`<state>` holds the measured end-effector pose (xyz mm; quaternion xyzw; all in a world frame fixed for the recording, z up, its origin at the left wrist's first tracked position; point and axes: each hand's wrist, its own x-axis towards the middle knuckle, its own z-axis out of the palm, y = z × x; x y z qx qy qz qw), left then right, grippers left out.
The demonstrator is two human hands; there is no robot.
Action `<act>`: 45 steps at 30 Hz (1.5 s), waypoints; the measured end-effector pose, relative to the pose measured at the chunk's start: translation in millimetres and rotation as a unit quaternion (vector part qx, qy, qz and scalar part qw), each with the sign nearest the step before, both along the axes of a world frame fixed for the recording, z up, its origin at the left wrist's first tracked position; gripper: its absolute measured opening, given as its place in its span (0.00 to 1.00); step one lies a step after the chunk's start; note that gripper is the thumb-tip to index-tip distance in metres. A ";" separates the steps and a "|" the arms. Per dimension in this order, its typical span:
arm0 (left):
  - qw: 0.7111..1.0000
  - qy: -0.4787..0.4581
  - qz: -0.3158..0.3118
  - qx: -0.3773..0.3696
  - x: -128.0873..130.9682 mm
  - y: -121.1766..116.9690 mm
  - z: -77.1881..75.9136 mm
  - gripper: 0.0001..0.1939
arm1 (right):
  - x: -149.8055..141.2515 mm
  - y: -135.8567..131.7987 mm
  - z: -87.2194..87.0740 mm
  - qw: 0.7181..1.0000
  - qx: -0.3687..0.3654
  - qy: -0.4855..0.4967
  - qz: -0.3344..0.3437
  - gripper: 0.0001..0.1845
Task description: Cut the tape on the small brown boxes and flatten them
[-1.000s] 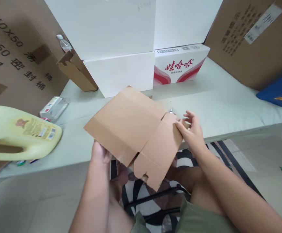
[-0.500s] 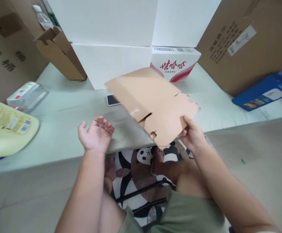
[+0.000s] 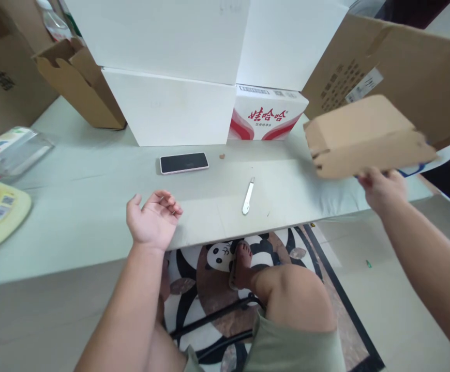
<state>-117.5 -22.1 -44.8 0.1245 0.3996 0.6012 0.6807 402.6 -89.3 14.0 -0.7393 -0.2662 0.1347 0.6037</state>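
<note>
Landmark: phone (image 3: 184,163), lying flat on the table (image 3: 213,209), dark face up; I take all places from it

Item 1, cardboard (image 3: 364,134): right of the phone, well apart; motion-blurred, so I cannot tell whether it is a folded sheet or a part-made box; long axis roughly side to side, much like the phone's

Item 2, right hand (image 3: 386,191): right of the phone, fingers closed on the cardboard's near edge; I log the key relation here, the cardboard lying just beyond this hand and spreading to either side, this hand by far the nearer

Item 3, left hand (image 3: 153,217): near side of the phone, slightly left; palm up, fingers loosely curled, holding nothing

Item 4, white cutter (image 3: 249,196): on the table, right of the phone and towards the near edge; long axis pointing away, tipped slightly right; I place it between the hands, closer to the left
</note>
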 end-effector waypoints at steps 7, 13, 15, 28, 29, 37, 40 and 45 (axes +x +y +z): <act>1.000 -0.005 -0.005 -0.006 0.8 3.3 5.8 0.25 | -54.9 50.8 -73.3 0.973 -0.179 -0.100 0.103 0.13; 0.999 -0.005 -0.034 0.005 -4.4 -1.3 6.1 0.25 | -104.7 7.0 -139.6 0.913 -0.260 -0.274 0.153 0.28; 0.999 -0.004 -0.041 0.014 -6.6 -3.7 4.6 0.25 | -103.5 5.3 -141.2 0.899 -0.276 -0.305 0.149 0.30; 0.998 -0.048 -0.003 0.030 -33.2 -29.0 4.3 0.25 | -88.8 7.6 -149.0 0.856 -0.329 -0.381 0.118 0.31; 0.998 -0.051 0.001 0.032 -35.7 -30.6 3.9 0.25 | -88.4 7.7 -149.2 0.853 -0.334 -0.384 0.117 0.31; 0.997 -0.059 0.017 0.051 -52.7 -29.6 -3.7 0.22 | -99.1 4.5 -136.6 0.830 -0.351 -0.414 0.125 0.29; 0.990 0.047 -0.055 0.118 -56.6 -21.4 -9.8 0.23 | -116.0 18.4 -123.3 0.821 -0.335 -0.441 0.139 0.22; 0.944 0.244 -0.153 0.161 -59.6 -11.8 -18.6 0.23 | -193.1 87.4 -102.4 0.800 -0.214 -0.498 0.256 0.17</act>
